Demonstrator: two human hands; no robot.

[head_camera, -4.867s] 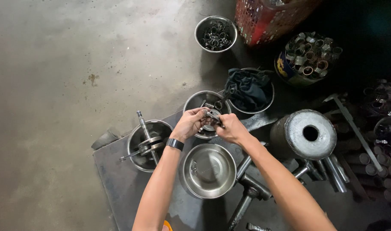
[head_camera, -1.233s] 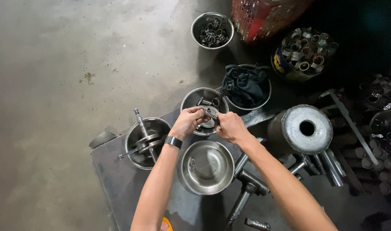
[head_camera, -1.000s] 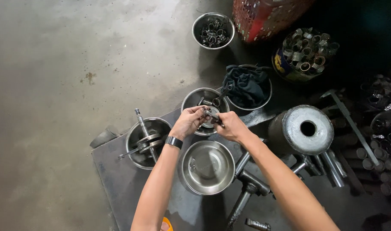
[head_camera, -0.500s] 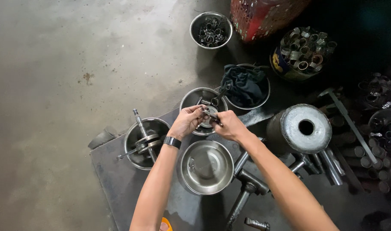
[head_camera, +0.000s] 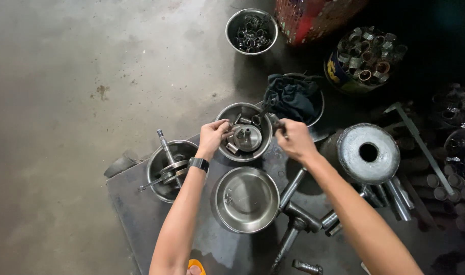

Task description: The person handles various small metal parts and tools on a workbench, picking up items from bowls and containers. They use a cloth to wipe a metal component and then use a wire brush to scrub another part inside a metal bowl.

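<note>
My left hand [head_camera: 212, 136], with a black wristband, sits at the left rim of a steel bowl [head_camera: 263, 146] that holds several small metal parts. Its fingers are pinched on a small metal piece. My right hand [head_camera: 295, 141] is past the bowl's right rim, closed on a short metal rod [head_camera: 274, 120] that sticks out toward a bowl with a dark cloth [head_camera: 293, 98]. The two hands are apart, one on each side of the bowl.
An empty steel bowl [head_camera: 246, 199] lies below my hands, with a bowl holding a crankshaft [head_camera: 172, 170] to its left, all on a dark metal plate [head_camera: 136, 214]. A steel cylinder with a hole [head_camera: 368, 153], hammers [head_camera: 296, 216], a bowl of rings [head_camera: 251, 31], a red basket [head_camera: 314, 15] and a tub of rings [head_camera: 367, 56] surround them.
My hands, joined on one small metal piece over the parts bowl, have pulled apart. The left moved to the bowl's left rim, the right swung out to the right with the rod.
</note>
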